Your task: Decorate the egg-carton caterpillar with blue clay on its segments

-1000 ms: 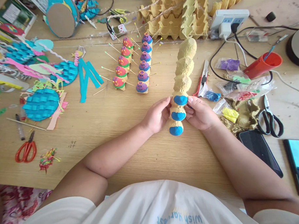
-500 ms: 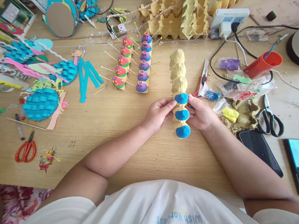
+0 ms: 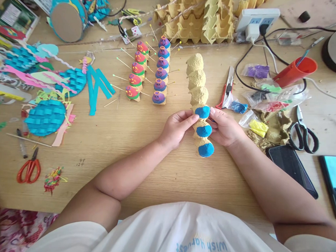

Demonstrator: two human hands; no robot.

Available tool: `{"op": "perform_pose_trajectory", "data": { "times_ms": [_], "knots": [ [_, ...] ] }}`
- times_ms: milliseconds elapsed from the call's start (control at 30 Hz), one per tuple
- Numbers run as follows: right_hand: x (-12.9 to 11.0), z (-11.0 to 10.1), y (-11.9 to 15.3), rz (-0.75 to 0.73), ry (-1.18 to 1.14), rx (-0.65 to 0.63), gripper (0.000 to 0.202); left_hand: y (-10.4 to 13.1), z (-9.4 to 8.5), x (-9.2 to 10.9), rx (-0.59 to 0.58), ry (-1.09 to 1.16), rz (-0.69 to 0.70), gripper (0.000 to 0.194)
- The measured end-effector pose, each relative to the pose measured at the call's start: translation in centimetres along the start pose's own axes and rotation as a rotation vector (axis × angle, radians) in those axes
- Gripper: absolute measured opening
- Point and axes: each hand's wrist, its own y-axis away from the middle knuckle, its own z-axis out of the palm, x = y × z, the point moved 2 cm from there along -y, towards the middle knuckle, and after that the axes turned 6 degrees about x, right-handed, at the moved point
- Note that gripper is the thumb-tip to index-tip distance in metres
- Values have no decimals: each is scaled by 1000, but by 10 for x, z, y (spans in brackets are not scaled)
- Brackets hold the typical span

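A long egg-carton strip (image 3: 197, 79) is held between my two hands, its far end leaning slightly left. Its three near bumps carry blue clay (image 3: 204, 131); the far bumps are bare. My left hand (image 3: 179, 128) pinches the strip's left side, thumb by the uppermost blue bump. On the right side my right hand (image 3: 224, 126) grips it, thumb at the same bump, other fingers partly hidden. Beyond my left hand stand a red and green caterpillar strip (image 3: 137, 69) and a purple and blue one (image 3: 161, 73), both stuck with pins.
Red-handled scissors (image 3: 29, 170) and blue woven discs (image 3: 46, 117) lie at left. Rightward are a craft knife (image 3: 228, 87), clay packets (image 3: 256, 71), a red cup (image 3: 296, 71), black scissors (image 3: 302, 134) and a phone (image 3: 291, 169). Egg cartons (image 3: 188, 27) and a power strip (image 3: 258, 19) are behind.
The held strip has turned a little, its far end shifting left and its near end slightly right. Both hands keep their hold in nearly the same place.
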Motion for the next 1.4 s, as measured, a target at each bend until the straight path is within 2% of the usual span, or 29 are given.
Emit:
{"op": "perform_pose_trajectory", "data": {
  "times_ms": [200, 333, 633, 900, 1400],
  "knots": [
    [0, 1, 0, 6, -7, 2, 73, -1, 0, -1, 2, 31, -83, 37],
    [0, 0, 0, 14, -12, 15, 72, -1, 0, -1, -16, 36, -89, 31],
    [1, -1, -1, 10, -19, -27, 67, -1, -1, -2, 12, -16, -39, 36],
    [1, 0, -1, 11, -26, -28, 67, -1, -5, -3, 21, -67, 72, 44],
    [1, 0, 0, 16, -26, -6, 63, -2, -5, -3, -17, -56, 44, 43]
  ]
}}
